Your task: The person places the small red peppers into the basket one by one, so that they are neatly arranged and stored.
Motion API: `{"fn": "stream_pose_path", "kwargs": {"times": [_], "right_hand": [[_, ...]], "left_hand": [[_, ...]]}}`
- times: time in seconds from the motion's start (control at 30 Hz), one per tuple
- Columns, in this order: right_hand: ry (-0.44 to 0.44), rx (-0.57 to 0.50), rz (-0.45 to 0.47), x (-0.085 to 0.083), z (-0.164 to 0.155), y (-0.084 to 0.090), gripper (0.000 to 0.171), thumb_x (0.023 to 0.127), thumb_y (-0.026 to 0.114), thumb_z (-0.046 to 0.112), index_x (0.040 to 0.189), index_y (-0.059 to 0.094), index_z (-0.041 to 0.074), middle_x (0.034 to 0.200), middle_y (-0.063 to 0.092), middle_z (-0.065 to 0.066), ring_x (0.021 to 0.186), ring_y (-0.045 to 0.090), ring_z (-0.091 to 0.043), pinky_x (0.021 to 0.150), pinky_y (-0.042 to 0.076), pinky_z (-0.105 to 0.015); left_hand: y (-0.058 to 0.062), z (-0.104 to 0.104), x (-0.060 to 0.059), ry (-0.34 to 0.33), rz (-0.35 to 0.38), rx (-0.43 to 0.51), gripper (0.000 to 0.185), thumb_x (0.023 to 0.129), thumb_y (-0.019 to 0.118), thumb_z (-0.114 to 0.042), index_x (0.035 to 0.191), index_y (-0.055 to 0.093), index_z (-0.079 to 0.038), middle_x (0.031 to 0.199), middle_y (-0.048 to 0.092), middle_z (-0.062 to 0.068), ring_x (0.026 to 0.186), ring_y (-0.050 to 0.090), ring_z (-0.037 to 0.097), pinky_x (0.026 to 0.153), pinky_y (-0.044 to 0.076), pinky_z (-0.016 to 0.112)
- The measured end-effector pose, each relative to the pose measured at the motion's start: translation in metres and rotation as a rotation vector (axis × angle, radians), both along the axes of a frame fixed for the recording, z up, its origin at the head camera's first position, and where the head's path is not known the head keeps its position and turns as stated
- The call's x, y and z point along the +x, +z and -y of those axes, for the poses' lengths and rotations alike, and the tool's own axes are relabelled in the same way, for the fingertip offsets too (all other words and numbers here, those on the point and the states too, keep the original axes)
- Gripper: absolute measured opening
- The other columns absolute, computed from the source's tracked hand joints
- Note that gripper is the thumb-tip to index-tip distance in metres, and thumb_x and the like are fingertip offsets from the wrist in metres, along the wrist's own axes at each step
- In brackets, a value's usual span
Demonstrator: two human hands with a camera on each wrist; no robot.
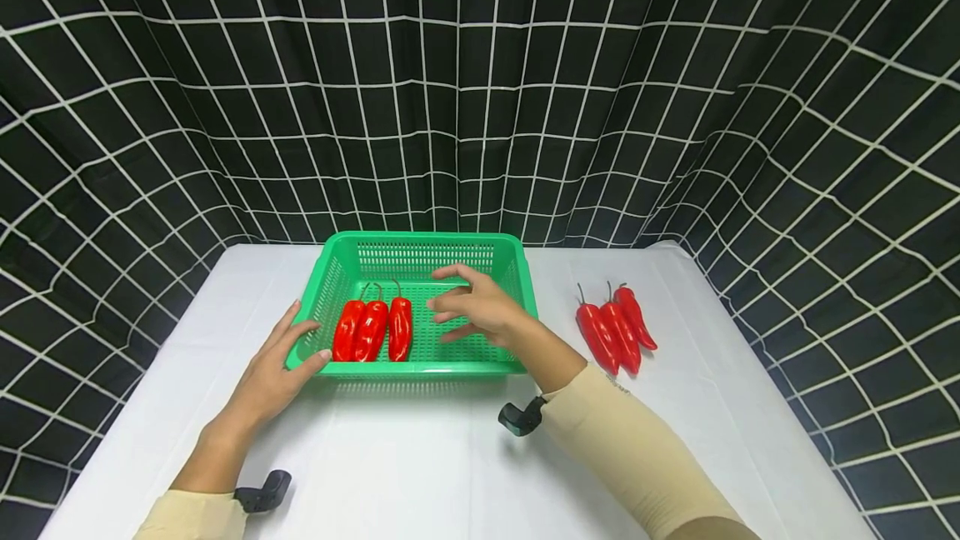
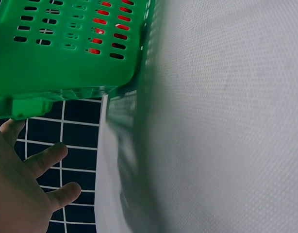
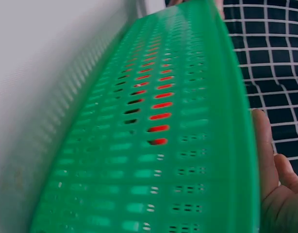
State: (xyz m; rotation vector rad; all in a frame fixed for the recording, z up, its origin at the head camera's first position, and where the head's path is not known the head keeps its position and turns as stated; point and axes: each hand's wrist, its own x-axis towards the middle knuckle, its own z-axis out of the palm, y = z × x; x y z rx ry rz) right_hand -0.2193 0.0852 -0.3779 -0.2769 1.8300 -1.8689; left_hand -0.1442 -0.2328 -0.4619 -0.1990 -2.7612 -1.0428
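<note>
A green slotted plastic basket (image 1: 450, 368) stands on the white table. Three red chili peppers lie side by side in its left half, the rightmost pepper (image 1: 401, 330) a little apart from the other two. My left hand (image 1: 273, 369) is at the basket's front left corner, thumb at the rim and the other fingers spread along the outside. Over the basket's right half hovers my right hand (image 1: 483, 307), its fingers loosely bent and holding nothing. The left wrist view shows spread left fingers (image 2: 47, 160) beside the basket's end wall.
On the table right of the basket lies a group of three more red peppers (image 1: 619, 336), close together with stems pointing away. A black cloth with a white grid (image 1: 480, 107) hangs behind and along both sides of the table (image 1: 405, 465).
</note>
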Motion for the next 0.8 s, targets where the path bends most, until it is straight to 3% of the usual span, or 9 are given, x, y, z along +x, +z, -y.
{"fn": "stream_pose_path", "kwargs": {"times": [0.2, 0.47, 0.8], "right_hand": [[-0.003, -0.062, -0.018, 0.008, -0.014, 0.01, 0.053, 0.086, 0.071, 0.007, 0.134, 0.048, 0.011, 0.111, 0.062, -0.021, 0.101, 0.06, -0.042, 0.074, 0.052, -0.058], [-0.039, -0.111, -0.048, 0.016, -0.028, 0.016, 0.052, 0.088, 0.069, 0.009, 0.135, 0.047, 0.012, 0.111, 0.059, -0.021, 0.098, 0.063, -0.037, 0.073, 0.054, -0.055], [-0.05, -0.166, -0.068, 0.029, -0.045, 0.018, 0.049, 0.09, 0.066, 0.01, 0.135, 0.047, 0.012, 0.122, 0.056, -0.024, 0.106, 0.059, -0.043, 0.075, 0.052, -0.058]], "left_hand": [[-0.004, 0.002, -0.001, -0.003, -0.016, 0.0, 0.051, 0.092, 0.061, -0.042, 0.132, 0.053, -0.011, 0.158, 0.018, 0.009, 0.137, 0.027, 0.044, 0.092, 0.028, 0.074], [-0.003, 0.001, -0.001, 0.002, -0.014, 0.0, 0.051, 0.092, 0.06, -0.042, 0.132, 0.053, -0.012, 0.159, 0.017, 0.007, 0.137, 0.027, 0.043, 0.092, 0.028, 0.074], [-0.006, 0.002, -0.002, 0.003, -0.019, 0.001, 0.05, 0.092, 0.06, -0.042, 0.132, 0.053, -0.013, 0.159, 0.018, 0.006, 0.136, 0.028, 0.042, 0.092, 0.029, 0.074]]}}
